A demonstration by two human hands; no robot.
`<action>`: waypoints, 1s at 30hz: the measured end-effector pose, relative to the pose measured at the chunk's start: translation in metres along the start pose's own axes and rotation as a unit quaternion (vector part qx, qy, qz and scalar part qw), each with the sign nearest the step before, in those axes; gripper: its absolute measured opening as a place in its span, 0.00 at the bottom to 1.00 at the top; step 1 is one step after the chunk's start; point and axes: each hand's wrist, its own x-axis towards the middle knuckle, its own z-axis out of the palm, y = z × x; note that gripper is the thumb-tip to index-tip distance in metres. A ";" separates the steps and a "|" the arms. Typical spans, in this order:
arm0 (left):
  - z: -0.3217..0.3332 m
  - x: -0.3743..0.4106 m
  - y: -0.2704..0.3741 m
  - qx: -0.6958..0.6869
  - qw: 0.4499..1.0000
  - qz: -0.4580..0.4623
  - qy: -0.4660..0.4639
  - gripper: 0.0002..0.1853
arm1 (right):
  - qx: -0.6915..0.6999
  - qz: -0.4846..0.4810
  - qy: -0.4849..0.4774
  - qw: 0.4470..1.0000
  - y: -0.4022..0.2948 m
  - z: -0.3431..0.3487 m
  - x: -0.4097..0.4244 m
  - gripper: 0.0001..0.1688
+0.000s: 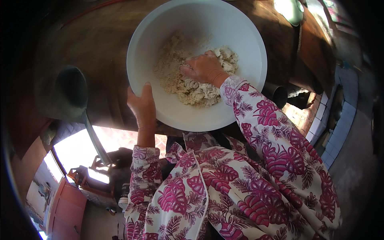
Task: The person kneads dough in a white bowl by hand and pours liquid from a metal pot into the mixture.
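A large white basin point(180, 117) stands on a dark wooden table, holding crumbly, shaggy dough point(198, 96) and loose flour. My right hand point(205, 67) is pressed into the dough, its fingers curled and dusted with flour; the fingertips are partly hidden. My left hand point(144, 105) grips the basin's rim at the lower left, with the thumb inside and the fingers behind the wall.
A large metal ladle point(72, 90) lies at the table's left, its handle extending past the near edge. Beside the basin's right is a dark metal vessel point(277, 95). A white tiled counter point(342, 126) stands farther right, and wooden stools point(96, 177) are at lower left.
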 end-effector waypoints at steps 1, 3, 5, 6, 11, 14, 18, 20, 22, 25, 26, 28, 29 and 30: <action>0.001 0.004 -0.001 0.018 1.000 0.005 0.003 0.18 | 0.001 -0.004 0.003 1.000 0.002 0.002 0.005 0.26; -0.003 0.014 -0.012 0.053 0.998 0.012 0.009 0.18 | 0.004 -0.011 0.007 1.000 0.002 0.012 0.015 0.26; -0.002 0.026 -0.019 0.074 0.997 0.016 0.024 0.19 | 0.025 -0.002 0.020 0.999 0.000 0.017 0.019 0.26; -0.001 0.029 -0.019 0.099 0.994 0.017 0.031 0.19 | 0.038 0.004 0.026 0.999 -0.002 0.016 0.021 0.25; -0.011 0.043 -0.021 0.146 0.988 0.013 0.049 0.21 | 0.052 -0.034 0.088 0.994 -0.014 0.021 0.016 0.24; -0.014 0.048 -0.021 0.151 0.986 0.025 0.059 0.22 | 0.078 -0.001 0.025 0.997 -0.014 0.019 0.030 0.25; -0.014 0.044 -0.023 0.158 0.985 0.035 0.056 0.22 | 0.156 -0.023 0.044 0.986 -0.008 -0.001 0.020 0.23; -0.012 0.048 -0.021 0.159 0.985 0.046 0.052 0.21 | 0.222 -0.009 0.103 0.970 0.003 -0.007 0.014 0.25; -0.015 0.053 -0.029 0.165 0.983 0.053 0.060 0.21 | 0.271 0.068 0.171 0.945 0.006 -0.019 0.001 0.26; -0.016 0.052 -0.036 0.134 0.988 0.047 0.060 0.20 | 0.378 0.218 0.216 0.873 0.014 -0.024 -0.026 0.29; -0.017 0.052 -0.036 0.131 0.988 0.047 0.062 0.19 | 0.417 0.274 0.222 0.838 0.017 -0.022 -0.030 0.30; -0.011 0.050 -0.033 0.120 0.990 0.049 0.054 0.19 | 0.539 0.341 0.236 0.733 0.028 -0.002 -0.037 0.32; -0.008 0.049 -0.033 0.108 0.992 0.047 0.042 0.18 | 0.594 0.368 0.242 0.673 0.034 0.010 -0.038 0.33; -0.007 0.045 -0.030 0.099 0.993 0.045 0.035 0.18 | 0.551 0.394 0.258 0.688 0.035 0.013 -0.034 0.31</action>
